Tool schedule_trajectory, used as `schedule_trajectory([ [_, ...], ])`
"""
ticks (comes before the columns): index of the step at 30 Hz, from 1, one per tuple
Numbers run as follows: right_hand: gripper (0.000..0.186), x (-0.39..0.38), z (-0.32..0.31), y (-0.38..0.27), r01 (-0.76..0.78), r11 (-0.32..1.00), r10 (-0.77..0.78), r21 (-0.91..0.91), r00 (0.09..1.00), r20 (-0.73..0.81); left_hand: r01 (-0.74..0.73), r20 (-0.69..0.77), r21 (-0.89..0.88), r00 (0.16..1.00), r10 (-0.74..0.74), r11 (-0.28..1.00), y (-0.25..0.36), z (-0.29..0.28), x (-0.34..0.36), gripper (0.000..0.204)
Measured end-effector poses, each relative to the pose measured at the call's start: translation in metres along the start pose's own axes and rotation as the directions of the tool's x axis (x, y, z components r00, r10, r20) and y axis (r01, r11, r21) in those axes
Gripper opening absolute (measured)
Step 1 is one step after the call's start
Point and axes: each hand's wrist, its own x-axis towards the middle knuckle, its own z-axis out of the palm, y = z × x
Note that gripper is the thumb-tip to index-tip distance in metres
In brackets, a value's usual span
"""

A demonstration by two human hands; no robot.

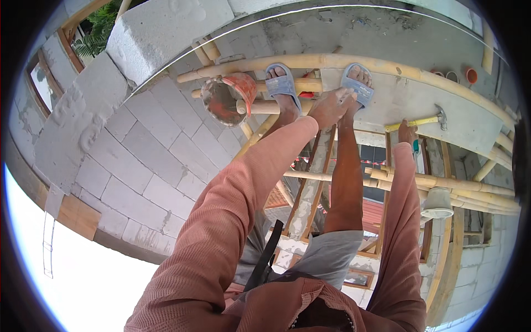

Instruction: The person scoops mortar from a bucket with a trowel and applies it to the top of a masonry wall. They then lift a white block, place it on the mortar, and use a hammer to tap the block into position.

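My left hand (333, 108) reaches down beside my right foot, just over the blue slide sandal (358, 88). Its fingers are drawn together at the tips; whatever may be between them is too small to make out. Further right, my right hand (408, 134) is closed round the yellow handle of a claw hammer (426, 120), whose metal head points right over a grey board (387, 105). A green object (416, 147) shows next to that hand. A cement-smeared orange-red bucket (247, 91) hangs or stands left of my left foot.
I stand high on a scaffold of bamboo poles (398, 67), with gaps down to lower levels. A light block wall (144, 149) runs along the left. A taut white string (232, 29) crosses the far side. A whitish bucket (437, 202) is at right, below the hammer.
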Motion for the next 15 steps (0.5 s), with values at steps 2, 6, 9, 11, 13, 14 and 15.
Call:
schedule_trajectory([
  [2,0.039,-0.007,-0.009,0.006,0.121,0.979,-0.167,-0.166,0.939,-0.302,-0.097,-0.175,-0.411,0.984,0.026,0.906,-0.035,-0.047,-0.027,0.056],
  [6,0.051,-0.083,-0.083,-0.084,0.458,0.773,-0.218,0.439,0.842,-0.494,-0.067,-0.412,-0.797,0.787,-0.46,0.6,-0.118,-0.121,-0.109,0.038],
  [9,0.049,-0.133,-0.11,-0.168,0.595,0.744,-0.392,0.305,0.758,-0.522,-0.152,-0.585,-0.737,0.631,-0.509,0.659,-0.239,-0.127,-0.144,0.037],
  [11,0.048,-0.143,-0.104,-0.212,0.696,0.511,-0.859,-0.505,0.434,-0.271,-0.176,-0.615,-0.76,0.507,-0.604,0.626,-0.292,-0.123,-0.158,0.038],
  [13,0.047,-0.176,-0.098,-0.269,0.808,0.582,-0.774,-0.088,0.517,-0.366,-0.098,-0.535,-0.823,0.464,-0.706,0.559,-0.324,-0.122,-0.161,0.044],
  [14,0.046,-0.205,-0.106,-0.298,0.804,0.583,-0.725,0.113,0.578,-0.373,-0.055,-0.486,-0.852,0.457,-0.745,0.521,-0.339,-0.119,-0.163,0.047],
  [15,0.046,-0.254,-0.126,-0.327,0.753,0.602,-0.694,0.265,0.658,-0.292,-0.019,-0.434,-0.881,0.433,-0.79,0.473,-0.363,-0.112,-0.172,0.05],
])
